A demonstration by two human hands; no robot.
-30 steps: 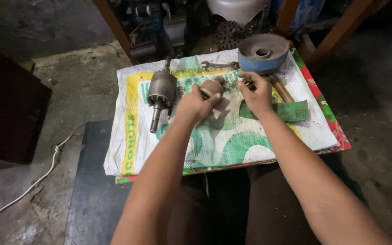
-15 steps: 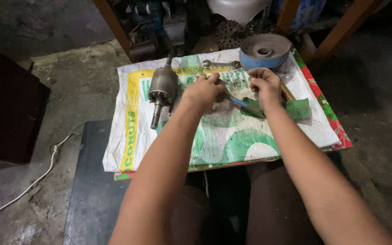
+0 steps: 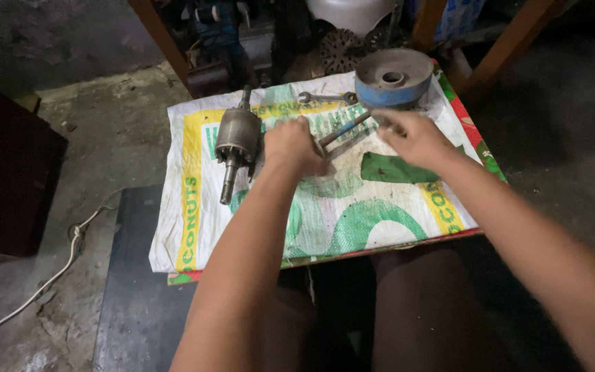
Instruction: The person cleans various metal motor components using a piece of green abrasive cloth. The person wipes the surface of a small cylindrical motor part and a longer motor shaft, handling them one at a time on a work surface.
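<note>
Hands work over the printed sack [image 3: 325, 220]: left hand [image 3: 296, 145] clamps its fingers on a blue-handled tool [image 3: 342, 129], beside the motor rotor [image 3: 237, 138]. Right hand [image 3: 414, 138] hovers at the tool's far end, near the blue-rimmed disc [image 3: 394, 76]; its finger state cannot be told.

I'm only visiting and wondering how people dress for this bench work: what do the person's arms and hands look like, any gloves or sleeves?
Both arms are bare right up to the bottom edge of the picture, with no sleeves in view. The left hand and the right hand wear no gloves. No watch, ring or wristband can be seen on either.
</note>
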